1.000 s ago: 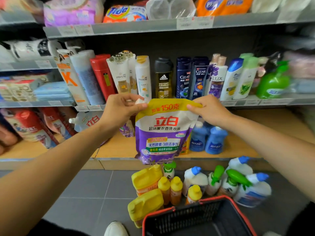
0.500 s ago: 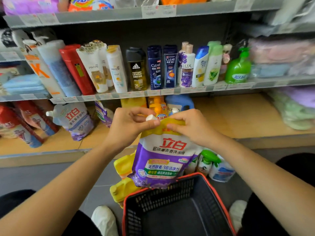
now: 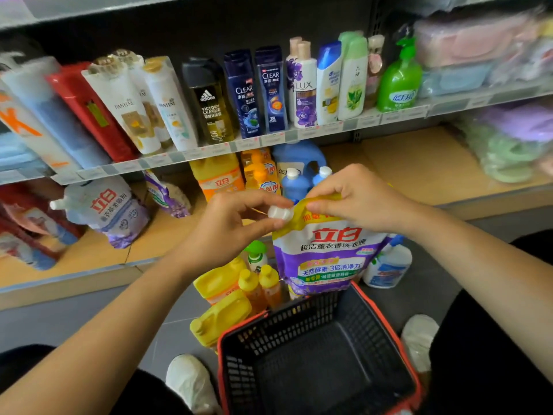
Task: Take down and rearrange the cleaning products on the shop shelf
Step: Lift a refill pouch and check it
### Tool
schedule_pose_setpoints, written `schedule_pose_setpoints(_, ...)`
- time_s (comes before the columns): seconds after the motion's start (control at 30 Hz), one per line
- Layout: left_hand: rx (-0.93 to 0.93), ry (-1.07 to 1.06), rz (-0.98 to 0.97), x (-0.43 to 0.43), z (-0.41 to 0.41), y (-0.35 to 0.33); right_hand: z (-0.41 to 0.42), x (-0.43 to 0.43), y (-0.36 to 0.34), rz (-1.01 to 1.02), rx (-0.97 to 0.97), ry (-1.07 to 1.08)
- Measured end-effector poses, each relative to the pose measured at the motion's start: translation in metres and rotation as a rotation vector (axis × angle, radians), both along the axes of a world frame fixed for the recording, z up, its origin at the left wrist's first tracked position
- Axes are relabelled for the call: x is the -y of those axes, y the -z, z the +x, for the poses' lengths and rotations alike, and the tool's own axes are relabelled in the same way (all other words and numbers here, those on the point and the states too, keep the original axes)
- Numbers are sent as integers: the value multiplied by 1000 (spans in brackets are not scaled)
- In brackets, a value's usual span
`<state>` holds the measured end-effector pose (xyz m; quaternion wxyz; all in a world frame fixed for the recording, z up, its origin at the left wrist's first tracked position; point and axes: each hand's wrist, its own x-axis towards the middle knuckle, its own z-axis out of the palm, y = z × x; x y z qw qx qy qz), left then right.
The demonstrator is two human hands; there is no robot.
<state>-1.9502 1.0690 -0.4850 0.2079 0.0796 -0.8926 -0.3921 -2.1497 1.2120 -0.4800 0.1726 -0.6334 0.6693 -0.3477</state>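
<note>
A purple and yellow detergent refill pouch [image 3: 329,256] hangs upright above the far rim of a black shopping basket [image 3: 314,354]. My left hand [image 3: 230,229] pinches its white spout cap at the top left corner. My right hand [image 3: 359,199] grips the yellow top edge at the right. The pouch's bottom edge sits just over the basket's rim. Behind it on the floor stand yellow bottles [image 3: 227,295] and white spray bottles [image 3: 389,265].
A second pouch of the same brand [image 3: 104,211] lies on the low wooden shelf [image 3: 419,163] at left. Orange and blue bottles [image 3: 263,175] stand at the shelf's back. Shampoo bottles [image 3: 254,91] line the shelf above. My white shoes [image 3: 191,381] flank the basket.
The pouch has come down from shelf height to the basket's rim. My view has tilted down and moved closer, and both hands keep their hold on its top.
</note>
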Motion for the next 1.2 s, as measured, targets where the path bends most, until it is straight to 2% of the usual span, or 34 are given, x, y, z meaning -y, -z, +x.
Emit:
schedule_pose_setpoints(0.2, -5, -53, -98, -4, -3, 0, -4, -1, 0, 5, -74, 70)
schedule_pose_setpoints(0.37, -26, -145, -97, -5, -2, 7, 2, -3, -1, -15, -59, 34)
schedule_pose_setpoints(0.53, -40, -202, 37, -9, -9, 11, 9, -2, -1, -24, -107, -16)
schedule_pose_setpoints(0.73, -18, -41, 107, -6, -6, 9, 9, -3, -1, -14, -35, -18)
schedule_pose_setpoints(0.9, -11, 26, 273, -10, -9, 14, 9, -2, -1, -20, -46, -13)
schedule_pose_setpoints(1.07, -48, 8, 105, -7, -11, 18, 8, -4, -3, -38, -22, -14)
schedule_pose_setpoints(1.2, 19, 41, 39, 2, -8, 25, 4, -4, -3, -55, 42, 24)
